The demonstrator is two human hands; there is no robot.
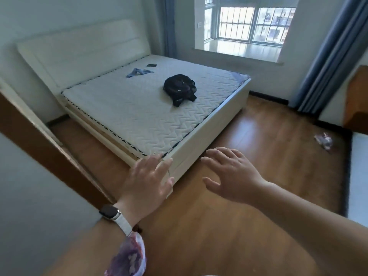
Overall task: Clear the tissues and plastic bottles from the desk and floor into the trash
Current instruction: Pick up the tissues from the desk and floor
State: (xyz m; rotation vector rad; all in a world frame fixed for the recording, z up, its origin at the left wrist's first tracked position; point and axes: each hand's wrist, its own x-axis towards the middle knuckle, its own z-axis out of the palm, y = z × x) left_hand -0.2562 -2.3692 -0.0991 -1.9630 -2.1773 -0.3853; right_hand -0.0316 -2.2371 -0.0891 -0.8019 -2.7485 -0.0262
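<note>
Purple-and-white patterned plastic bag (127, 255) sits under the left forearm, contents not visible. Black backpack (180, 88) lies closed on the white quilted mattress (129, 108) of a white-framed bed; a crumpled blue cloth (138, 72) and a small dark flat object (152, 65) lie nearer the headboard. Crumpled pale plastic item (323, 141), bottle or wrapper cannot tell, lies on the brown wooden floor (258, 136) at right, well apart from the bed and near the dark skirting. Left hand (148, 180) and right hand (231, 174) are held out over the bed's near corner, fingers spread, holding nothing. Barred window (249, 22) behind, with a blue-grey curtain (328, 56) to its right.
</note>
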